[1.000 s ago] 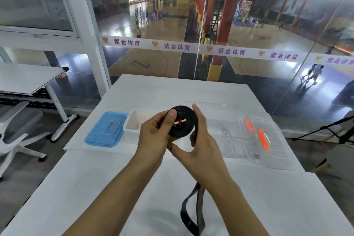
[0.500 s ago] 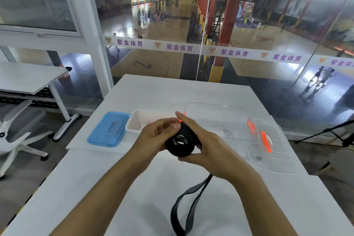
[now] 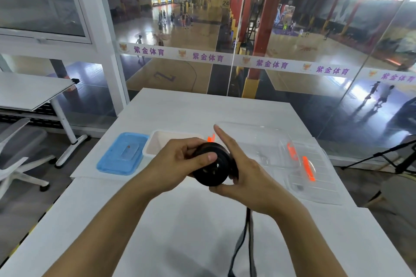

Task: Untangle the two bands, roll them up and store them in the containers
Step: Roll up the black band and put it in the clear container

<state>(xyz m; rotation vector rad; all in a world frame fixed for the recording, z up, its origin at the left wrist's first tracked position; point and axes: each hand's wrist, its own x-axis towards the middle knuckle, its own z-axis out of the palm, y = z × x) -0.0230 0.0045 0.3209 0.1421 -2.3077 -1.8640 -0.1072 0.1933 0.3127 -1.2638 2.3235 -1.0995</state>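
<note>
Now the left hand (image 3: 177, 164) grips a tightly rolled black band (image 3: 210, 167) above the white counter (image 3: 202, 105), its fingers curled round the roll, thumb on top. Against the roll's right side presses the right hand (image 3: 245, 177), fingers straight; the band's loose tail (image 3: 244, 245) hangs below. Behind sit a white rectangular plastic tub (image 3: 162, 139), a blue lid (image 3: 122, 155) and a clear plastic box (image 3: 265, 139).
</note>
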